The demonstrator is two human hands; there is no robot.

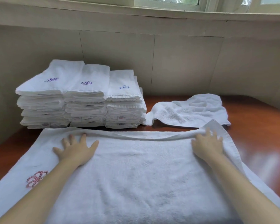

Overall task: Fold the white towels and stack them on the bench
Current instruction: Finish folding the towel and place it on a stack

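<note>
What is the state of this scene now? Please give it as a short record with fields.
surface: brown bench
being folded: white towel spread flat, red flower mark near its left end
left hand: flat on the towel, fingers spread
right hand: on the towel's far right edge, fingers partly hidden in the cloth
folded stacks: three side by side, far left, purple marks on top
unfolded towel: crumpled, right of the stacks
</note>
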